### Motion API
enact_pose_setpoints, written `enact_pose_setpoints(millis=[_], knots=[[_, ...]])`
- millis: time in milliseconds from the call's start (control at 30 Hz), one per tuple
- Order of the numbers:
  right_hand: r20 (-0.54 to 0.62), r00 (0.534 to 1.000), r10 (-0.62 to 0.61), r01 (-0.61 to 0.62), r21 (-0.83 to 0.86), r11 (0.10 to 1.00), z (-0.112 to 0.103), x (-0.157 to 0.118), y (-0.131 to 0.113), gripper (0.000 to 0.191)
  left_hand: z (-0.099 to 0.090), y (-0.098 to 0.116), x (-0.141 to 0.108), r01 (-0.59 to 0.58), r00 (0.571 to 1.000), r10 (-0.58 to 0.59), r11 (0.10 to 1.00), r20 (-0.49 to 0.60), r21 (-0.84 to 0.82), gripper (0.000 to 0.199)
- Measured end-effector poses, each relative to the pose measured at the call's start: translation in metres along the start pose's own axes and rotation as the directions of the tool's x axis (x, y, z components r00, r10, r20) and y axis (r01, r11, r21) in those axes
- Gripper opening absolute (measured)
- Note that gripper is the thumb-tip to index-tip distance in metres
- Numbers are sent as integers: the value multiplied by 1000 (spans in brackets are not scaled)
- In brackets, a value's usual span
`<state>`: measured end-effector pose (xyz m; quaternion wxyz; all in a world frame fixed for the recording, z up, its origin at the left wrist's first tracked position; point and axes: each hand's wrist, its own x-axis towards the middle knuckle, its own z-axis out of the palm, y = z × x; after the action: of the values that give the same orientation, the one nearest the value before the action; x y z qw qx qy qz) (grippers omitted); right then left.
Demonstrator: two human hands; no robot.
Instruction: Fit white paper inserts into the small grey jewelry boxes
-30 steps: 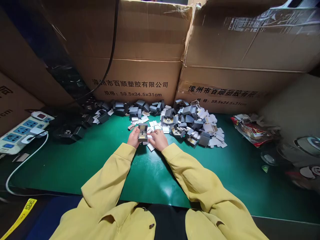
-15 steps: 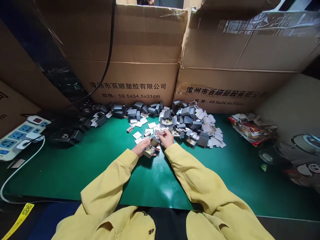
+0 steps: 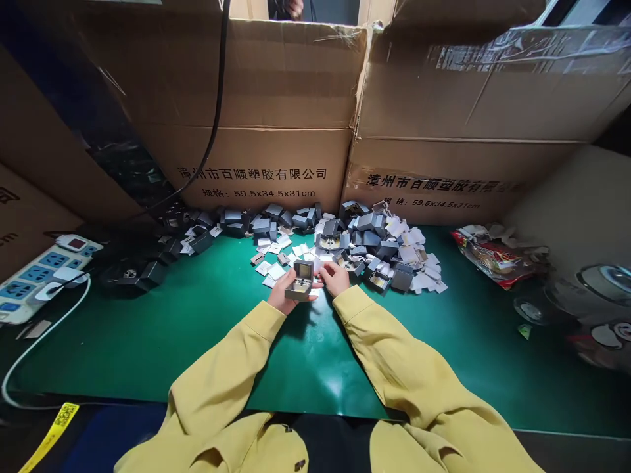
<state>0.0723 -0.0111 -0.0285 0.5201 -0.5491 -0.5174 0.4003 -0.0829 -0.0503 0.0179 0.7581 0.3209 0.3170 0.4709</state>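
Note:
An opened small grey box (image 3: 300,282) with a pale inside is held in my left hand (image 3: 282,295), its lid raised toward the back. Just right of it, my right hand (image 3: 336,279) has its fingers pinched together near the box's edge; whatever they hold is too small to make out. Behind my hands lie loose white cards (image 3: 276,270) on the green table (image 3: 207,335). A heap of grey boxes (image 3: 367,238), some open, mixes with white cards at the back centre and right.
Cardboard cartons (image 3: 266,151) wall off the back. More dark boxes (image 3: 133,274) and a power strip (image 3: 39,272) are at the left, with a white cable. A red snack bag (image 3: 493,257) and a clear jar (image 3: 537,307) stand right. A person's hand (image 3: 296,8) shows beyond the cartons.
The box in my left hand has turned and now faces me more upright, slightly higher. My right hand has shifted a little right and down.

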Motion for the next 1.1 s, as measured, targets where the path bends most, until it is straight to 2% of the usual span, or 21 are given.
enact_pose_setpoints(millis=[167,233,300,400,467,533,600,833,967,1100], knots=[[-113,993,-11,2,-84,996,-6,-3,-6,30,7,-7,5,81,991,-79,997,-108,11,35],[-153,980,-127,97,-186,978,-9,-6,-12,29,5,-4,6,93,988,-91,996,-128,11,34],[-136,957,-258,213,-279,936,-11,-10,-17,25,3,-1,6,108,986,-106,994,-126,7,35],[52,912,-406,398,-347,849,-9,-16,-21,23,0,0,6,124,985,-123,992,-120,8,36],[242,850,-469,527,-392,754,-6,-19,-21,24,-1,-2,8,119,984,-117,993,-132,11,34],[389,794,-466,604,-419,678,-5,-20,-20,24,-2,-4,9,106,984,-103,994,-143,14,33],[475,756,-450,645,-427,634,-5,-19,-19,24,-3,-5,9,95,986,-92,995,-142,16,34],[613,682,-399,720,-467,513,-12,-16,-24,30,1,-4,7,87,987,-83,996,-140,20,37],[652,673,-350,728,-502,467,-15,-16,-32,26,2,-5,8,62,993,-60,998,-103,16,36],[678,660,-323,744,-534,401,-15,-18,-40,25,1,-7,9,64,991,-64,998,-116,-7,38]])
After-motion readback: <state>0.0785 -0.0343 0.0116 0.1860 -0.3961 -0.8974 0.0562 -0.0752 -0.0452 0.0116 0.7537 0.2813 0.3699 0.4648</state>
